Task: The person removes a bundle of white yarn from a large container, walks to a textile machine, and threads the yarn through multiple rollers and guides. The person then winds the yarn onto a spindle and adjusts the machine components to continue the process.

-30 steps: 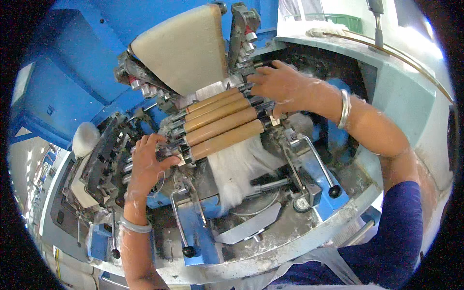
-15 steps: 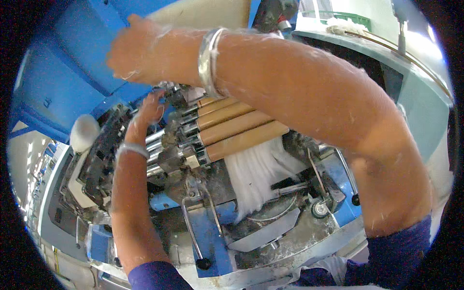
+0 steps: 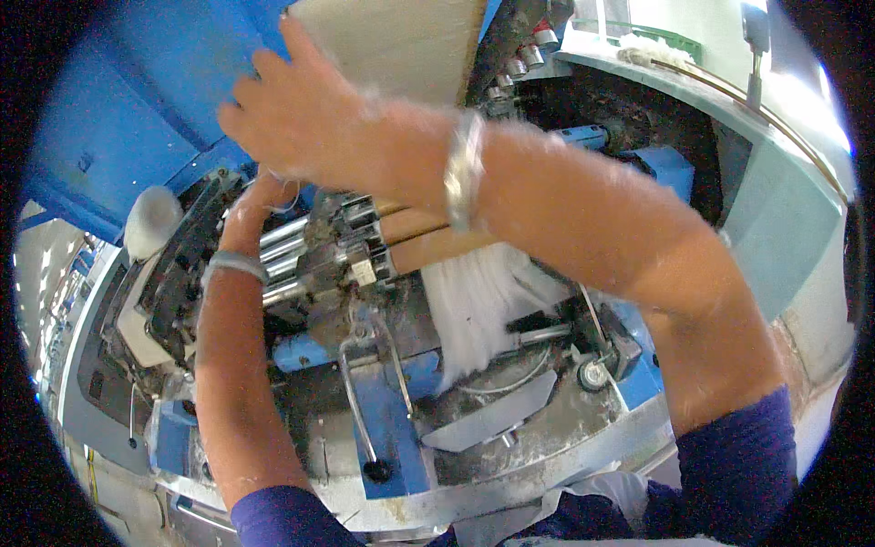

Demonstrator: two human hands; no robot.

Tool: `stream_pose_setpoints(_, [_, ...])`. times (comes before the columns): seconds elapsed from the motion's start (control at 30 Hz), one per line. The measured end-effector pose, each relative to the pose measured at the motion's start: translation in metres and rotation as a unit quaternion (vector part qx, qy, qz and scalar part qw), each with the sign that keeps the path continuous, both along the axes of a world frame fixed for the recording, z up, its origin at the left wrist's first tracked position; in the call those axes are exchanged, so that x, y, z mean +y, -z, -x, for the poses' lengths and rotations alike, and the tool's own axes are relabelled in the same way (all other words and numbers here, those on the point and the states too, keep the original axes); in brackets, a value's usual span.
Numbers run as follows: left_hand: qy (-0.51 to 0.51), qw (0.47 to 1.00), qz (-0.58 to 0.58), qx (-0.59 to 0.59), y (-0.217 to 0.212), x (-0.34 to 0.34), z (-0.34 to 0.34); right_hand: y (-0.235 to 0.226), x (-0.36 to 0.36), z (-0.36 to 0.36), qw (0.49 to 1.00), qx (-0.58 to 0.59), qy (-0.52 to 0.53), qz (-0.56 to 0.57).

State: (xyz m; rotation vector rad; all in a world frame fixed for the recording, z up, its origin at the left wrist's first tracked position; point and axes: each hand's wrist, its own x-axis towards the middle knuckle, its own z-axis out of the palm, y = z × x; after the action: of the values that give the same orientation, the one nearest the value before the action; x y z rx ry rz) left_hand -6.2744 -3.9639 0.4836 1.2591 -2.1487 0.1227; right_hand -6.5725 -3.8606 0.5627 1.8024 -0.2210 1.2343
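My right hand (image 3: 296,114) reaches across to the upper left, fingers spread, in front of a blue panel (image 3: 137,109) and a pale cream board (image 3: 401,50). Nothing shows in its fingers. Just below it is my left hand (image 3: 260,199), beside the shiny metal rollers (image 3: 283,246) of a textile machine; its fingers are hidden behind my right hand. Tan-covered rollers (image 3: 437,248) lie to the right of the metal ones, partly covered by my right forearm. White fibre strands (image 3: 474,314) hang from them.
A lever with a black knob (image 3: 376,470) rises from a blue block in front. A rounded white fibre bundle (image 3: 153,221) sits at the left. A grey-green machine casing (image 3: 793,210) stands at the right, with loose white fibre (image 3: 652,47) on top.
My right hand's fingers have spread apart, and its forearm sits lower over the tan rollers. My left hand has shifted slightly left, under the right one. The whole view has shifted a little.
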Motion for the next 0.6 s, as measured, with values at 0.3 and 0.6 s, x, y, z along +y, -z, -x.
stream_pose_setpoints(0.3, [-0.124, 0.955, -0.061, 0.262, 0.022, 0.222, 0.103, 0.105, 0.047, 0.025, 0.991, 0.062, -0.043, -0.107])
stream_pose_setpoints(0.6, [-0.023, 0.867, -0.19, 0.46, 0.09, 0.377, 0.238, 0.19, 0.096, 0.068, 0.967, 0.234, -0.038, -0.098])
